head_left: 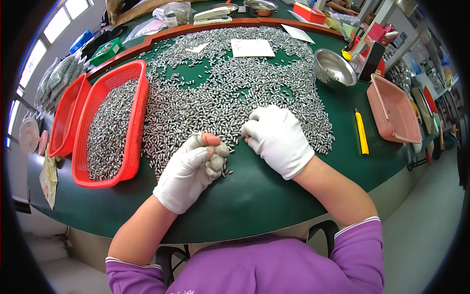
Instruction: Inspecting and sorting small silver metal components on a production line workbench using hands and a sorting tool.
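Note:
A wide spread of small, shiny, bullet-shaped metal pieces (215, 93) covers much of the green table (254, 206). My left hand (183, 176), in a white glove with greyed fingertips and one bare finger end, is curled palm-inward at the near edge of the spread. Whatever lies inside those fingers is hidden. To its right, my right hand (280, 142), also white-gloved, has its fingers drawn together over the pieces; I cannot see clearly what is pinched there. A few loose pieces lie just below the left fingertips.
A red basket (142, 105) full of the same pieces stands at left, another red basket (59, 139) beyond it. At right are a metal bowl (350, 73), a yellow cutter (361, 132) and a pink basket (384, 125). A paper slip (252, 48) lies on the pieces.

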Motion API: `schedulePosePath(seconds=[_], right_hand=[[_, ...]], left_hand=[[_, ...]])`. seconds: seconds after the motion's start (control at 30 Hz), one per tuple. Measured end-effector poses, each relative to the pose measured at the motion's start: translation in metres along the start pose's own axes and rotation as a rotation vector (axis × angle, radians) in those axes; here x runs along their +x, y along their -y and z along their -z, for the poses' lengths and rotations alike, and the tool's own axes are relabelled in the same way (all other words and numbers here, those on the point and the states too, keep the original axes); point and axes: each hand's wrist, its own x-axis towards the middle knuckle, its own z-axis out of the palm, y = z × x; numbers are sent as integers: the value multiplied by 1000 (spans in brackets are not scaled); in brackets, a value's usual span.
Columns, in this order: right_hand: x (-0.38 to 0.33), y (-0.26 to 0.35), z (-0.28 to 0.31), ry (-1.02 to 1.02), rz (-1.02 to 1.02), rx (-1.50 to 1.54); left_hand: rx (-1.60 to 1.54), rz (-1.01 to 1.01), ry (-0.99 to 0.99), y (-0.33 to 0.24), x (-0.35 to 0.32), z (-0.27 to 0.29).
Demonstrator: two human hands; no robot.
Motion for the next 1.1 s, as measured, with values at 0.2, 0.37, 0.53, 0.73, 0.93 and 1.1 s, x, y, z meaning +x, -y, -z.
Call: schedulePosePath(seconds=[0.2,0.37,0.53,0.73,0.93,1.1], right_hand=[[0,0,-2,17,-44,-1],[-2,8,9,-89,-79,446],[-5,24,18,100,-250,1011],[-7,30,20,100,-293,1089],[-5,24,10,-144,-59,892],[1,21,19,-258,161,657]], left_hand=[[32,24,35,-1,-1,1],[227,48,-76,-1,-4,-11],[342,84,-92,0,-7,-21],[377,87,-110,0,-8,-19],[309,73,-70,1,-7,-13],[320,55,-57,1,-5,-15]])
